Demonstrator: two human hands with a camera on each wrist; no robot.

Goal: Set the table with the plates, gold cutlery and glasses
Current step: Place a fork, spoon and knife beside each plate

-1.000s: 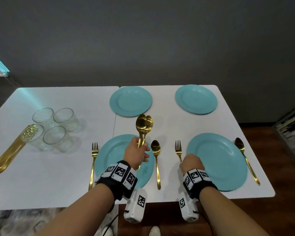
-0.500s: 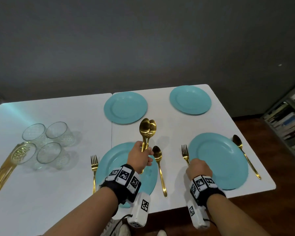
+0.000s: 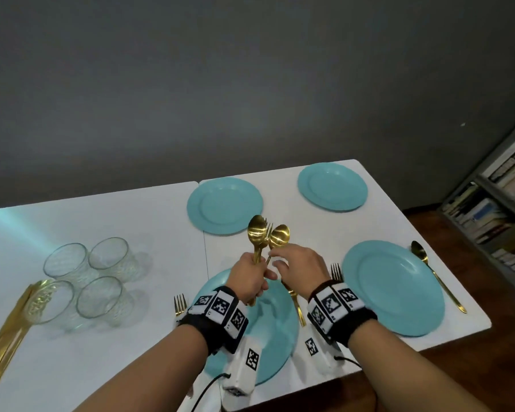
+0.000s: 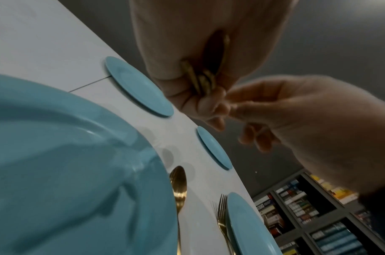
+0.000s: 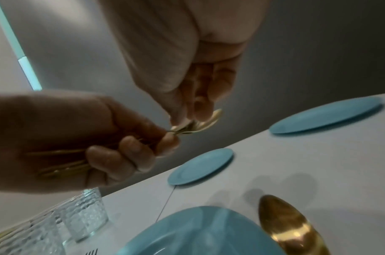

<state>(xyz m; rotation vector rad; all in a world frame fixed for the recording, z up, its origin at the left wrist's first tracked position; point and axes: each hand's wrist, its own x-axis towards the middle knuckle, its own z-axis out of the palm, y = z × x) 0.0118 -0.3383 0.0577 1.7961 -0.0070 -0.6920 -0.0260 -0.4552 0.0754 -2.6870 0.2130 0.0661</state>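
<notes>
now the left hand [image 3: 248, 278] grips a bundle of gold cutlery [image 3: 263, 237] above the near left plate [image 3: 275, 328], while the right hand [image 3: 301, 267] pinches one spoon [image 3: 279, 235] at its neck. the pieces look stiff, light and probably slippery, so the slim handle seems the best place to hold.

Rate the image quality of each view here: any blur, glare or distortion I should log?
Head view: sharp, wide-angle bend at the table edges, bright glare on the held spoons. Left wrist view: dim and soft, near plate and both hands smeared. Right wrist view: motion-blurred, right hand soft, strong highlight on the lying spoon.
</notes>
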